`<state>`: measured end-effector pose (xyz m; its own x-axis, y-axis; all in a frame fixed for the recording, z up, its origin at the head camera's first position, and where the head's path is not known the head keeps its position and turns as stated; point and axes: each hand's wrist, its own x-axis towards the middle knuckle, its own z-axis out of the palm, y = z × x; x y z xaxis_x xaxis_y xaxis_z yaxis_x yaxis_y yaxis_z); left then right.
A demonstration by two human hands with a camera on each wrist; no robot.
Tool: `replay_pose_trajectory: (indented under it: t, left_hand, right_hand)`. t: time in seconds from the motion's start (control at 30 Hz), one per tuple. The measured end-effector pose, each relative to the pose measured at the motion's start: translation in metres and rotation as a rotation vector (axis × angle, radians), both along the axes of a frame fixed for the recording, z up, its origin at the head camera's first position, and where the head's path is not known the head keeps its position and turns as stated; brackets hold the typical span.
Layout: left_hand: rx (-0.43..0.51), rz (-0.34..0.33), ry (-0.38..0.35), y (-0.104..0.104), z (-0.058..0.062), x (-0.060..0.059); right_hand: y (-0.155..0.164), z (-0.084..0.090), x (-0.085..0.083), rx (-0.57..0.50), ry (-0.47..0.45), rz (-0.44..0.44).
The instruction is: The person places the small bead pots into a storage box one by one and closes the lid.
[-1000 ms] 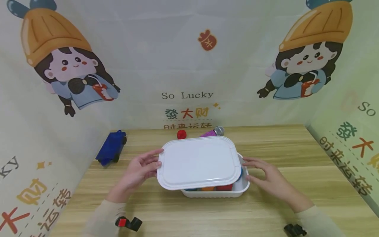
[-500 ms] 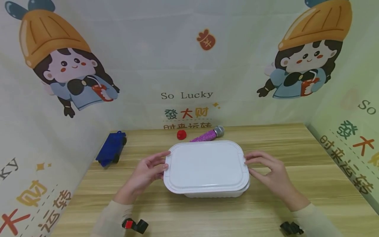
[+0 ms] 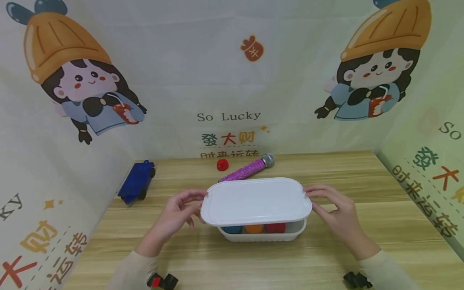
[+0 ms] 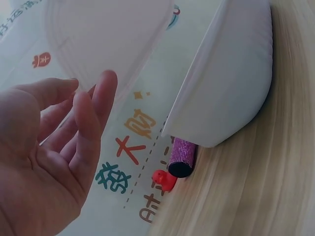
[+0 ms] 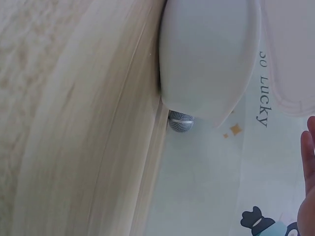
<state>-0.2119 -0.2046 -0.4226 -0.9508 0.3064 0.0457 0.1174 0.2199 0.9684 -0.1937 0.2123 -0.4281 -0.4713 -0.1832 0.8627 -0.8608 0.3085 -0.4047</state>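
Note:
A white plastic lid (image 3: 255,201) is held between my two hands, above a white box (image 3: 259,237). Its front edge is raised, leaving a gap. Through that gap show a blue thing (image 3: 232,229), an orange one (image 3: 253,228) and a red one (image 3: 275,228), mostly hidden by the lid. My left hand (image 3: 178,211) pinches the lid's left end between thumb and fingers. At the right end my right hand (image 3: 337,207) pinches the lid's edge. The right wrist view catches only part of that hand (image 5: 309,167).
Behind the box lies a purple glitter microphone (image 3: 246,169) with a silver head. A small red rubber duck (image 4: 164,180) sits beside it. Toward the table's left edge stands a blue toy vehicle (image 3: 136,181). A printed cloth (image 3: 232,80) hangs behind the wooden table (image 3: 362,181).
The lid has shifted right and now sits over the box, its front edge lifted. My right hand has moved from the box rim to the lid's right end. More of the microphone shows.

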Motion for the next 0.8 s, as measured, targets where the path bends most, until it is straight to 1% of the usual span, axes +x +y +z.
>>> replay_pose_trajectory:
  t: [0.13, 0.3, 0.4, 0.5, 0.53, 0.6, 0.63, 0.73, 0.77, 0.8]
  left_hand:
    - [-0.014, 0.027, 0.036, 0.006, 0.003, 0.002]
    - [-0.056, 0.070, 0.086, 0.010, 0.005, 0.004]
    - [-0.100, 0.089, 0.105, 0.012, 0.005, 0.005]
    - [-0.123, 0.105, 0.105, 0.015, 0.007, 0.006]
    - [-0.119, 0.108, 0.104, 0.016, 0.006, 0.006]
    - [-0.112, 0.113, 0.090, 0.020, 0.011, 0.009]
    - [-0.108, 0.118, 0.078, 0.021, 0.012, 0.010]
    - [-0.102, 0.144, 0.066, 0.023, 0.010, 0.010]
    - [-0.100, 0.155, 0.063, 0.023, 0.009, 0.010]
    - [-0.094, 0.162, 0.071, 0.023, 0.005, 0.008]
  right_hand:
    - [-0.001, 0.005, 0.003, -0.025, -0.006, -0.010]
    - [-0.005, 0.011, 0.006, -0.044, -0.005, -0.078]
    - [-0.008, 0.016, 0.010, -0.076, -0.045, -0.113]
    - [-0.010, 0.018, 0.014, -0.133, -0.102, -0.121]
    - [-0.009, 0.015, 0.013, -0.152, -0.114, -0.125]
    - [-0.007, 0.008, 0.009, -0.182, -0.121, -0.139]
    - [-0.005, 0.004, 0.006, -0.185, -0.124, -0.151]
    - [-0.001, -0.006, 0.000, -0.134, -0.163, -0.208]
    - [-0.001, -0.006, -0.001, -0.107, -0.198, -0.228]
    - [0.000, -0.006, -0.001, -0.078, -0.239, -0.248]
